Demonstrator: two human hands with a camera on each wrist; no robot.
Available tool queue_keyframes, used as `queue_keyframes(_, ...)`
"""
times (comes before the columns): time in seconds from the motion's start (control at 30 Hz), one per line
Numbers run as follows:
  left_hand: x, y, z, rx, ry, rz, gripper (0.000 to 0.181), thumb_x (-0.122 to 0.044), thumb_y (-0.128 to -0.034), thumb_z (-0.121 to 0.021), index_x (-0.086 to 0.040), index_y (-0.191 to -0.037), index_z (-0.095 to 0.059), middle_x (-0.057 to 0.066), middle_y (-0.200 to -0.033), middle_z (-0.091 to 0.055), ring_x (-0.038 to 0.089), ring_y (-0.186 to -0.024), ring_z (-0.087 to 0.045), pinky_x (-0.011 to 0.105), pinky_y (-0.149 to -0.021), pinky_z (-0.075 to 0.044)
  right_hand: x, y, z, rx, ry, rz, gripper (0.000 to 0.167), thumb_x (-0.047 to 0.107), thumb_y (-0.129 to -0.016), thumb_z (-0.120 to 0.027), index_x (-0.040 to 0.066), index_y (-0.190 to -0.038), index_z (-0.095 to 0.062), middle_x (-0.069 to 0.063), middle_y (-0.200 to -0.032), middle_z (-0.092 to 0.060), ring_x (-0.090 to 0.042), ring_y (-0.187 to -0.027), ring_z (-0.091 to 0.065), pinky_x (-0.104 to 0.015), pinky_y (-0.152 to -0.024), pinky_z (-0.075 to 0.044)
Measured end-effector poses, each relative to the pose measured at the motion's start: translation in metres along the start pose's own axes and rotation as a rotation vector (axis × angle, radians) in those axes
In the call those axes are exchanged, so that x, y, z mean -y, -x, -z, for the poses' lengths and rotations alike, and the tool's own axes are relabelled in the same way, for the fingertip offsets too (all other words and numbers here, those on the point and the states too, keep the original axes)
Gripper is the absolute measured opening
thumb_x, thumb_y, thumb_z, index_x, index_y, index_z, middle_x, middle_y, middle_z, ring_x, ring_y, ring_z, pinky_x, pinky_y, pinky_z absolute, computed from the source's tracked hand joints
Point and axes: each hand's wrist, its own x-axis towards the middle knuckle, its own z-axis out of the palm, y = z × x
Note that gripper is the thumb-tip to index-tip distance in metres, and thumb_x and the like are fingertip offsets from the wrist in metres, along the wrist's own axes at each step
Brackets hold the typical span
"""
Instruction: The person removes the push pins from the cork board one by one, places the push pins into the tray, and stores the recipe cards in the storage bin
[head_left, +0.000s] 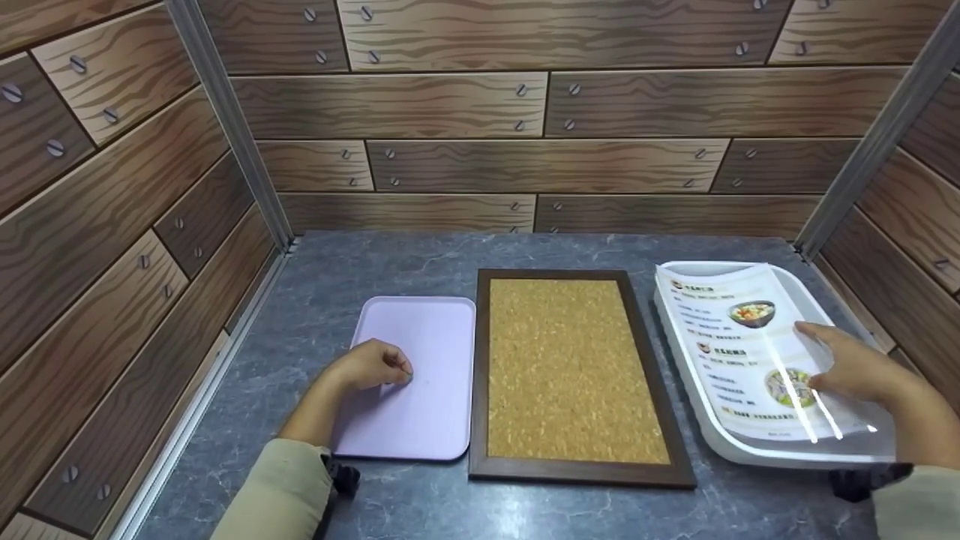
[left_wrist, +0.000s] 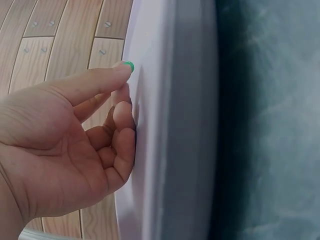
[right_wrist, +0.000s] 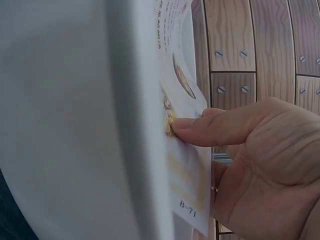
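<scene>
My left hand [head_left: 373, 365] is over the lilac tray [head_left: 442, 330]. Between thumb and fingertips it pinches a small green pin [left_wrist: 129, 66], of which only the rounded green end shows. On the right, my right hand [head_left: 859, 367] grips the edge of a glossy printed sheet [head_left: 720, 360]. Its thumb [right_wrist: 192, 131] presses the printed face while the other fingers are behind the sheet. The sheet, with dish pictures and lines of text, lies in a white plastic tray [head_left: 701, 401]. Whether more sheets lie beneath it I cannot tell.
Between the two trays lies a cork board [head_left: 570, 367] in a dark brown frame, close beside the lilac tray. All stand on a dark marbled tabletop [head_left: 405, 259]. Wood-patterned walls [head_left: 465, 165] enclose the back and both sides.
</scene>
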Motion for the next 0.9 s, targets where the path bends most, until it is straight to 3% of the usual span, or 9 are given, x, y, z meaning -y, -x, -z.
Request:
queue_keyframes(0.3,0.0029,-0.0001,-0.0019,-0.004,-0.012,0.016,0.007,-0.007,-0.0939,-0.078,-0.003,-0.098,-0.081,-0.005,-0.084,-0.073,0.011,-0.076,-0.053,0.025,-0.067,-0.043,-0.0024,0.0009,-0.0016,0.025,0.077,-0.061,0.095,-0.007,-0.076,-0.076,-0.023,-0.155,-0.026,-0.057,-0.152,-0.023,-0.078,-0.138,-0.024,-0.085,-0.115,-0.023)
queue_keyframes(0.57,0.0021,0.0011,-0.0025,-0.021,0.017,0.067,0.007,-0.007,-0.0939,-0.077,-0.006,-0.098,-0.082,-0.005,-0.082,-0.071,0.011,-0.07,-0.052,0.025,-0.063,-0.042,-0.0003,0.0009,-0.0037,0.058,0.129,-0.077,0.098,-0.003,-0.076,-0.078,-0.025,-0.155,-0.024,-0.058,-0.151,-0.02,-0.079,-0.138,-0.021,-0.085,-0.116,-0.019)
queue_keyframes(0.9,0.0011,0.0006,-0.0039,-0.041,0.043,0.066,0.01,-0.004,-0.0924,-0.078,-0.004,-0.102,-0.081,0.0,-0.088,-0.073,0.012,-0.076,-0.052,0.025,-0.066,-0.043,0.0067,0.0035,-0.0068,0.029,0.181,-0.144,0.106,-0.004,-0.07,-0.079,-0.03,-0.154,-0.019,-0.059,-0.148,-0.025,-0.078,-0.135,-0.03,-0.082,-0.116,-0.027)
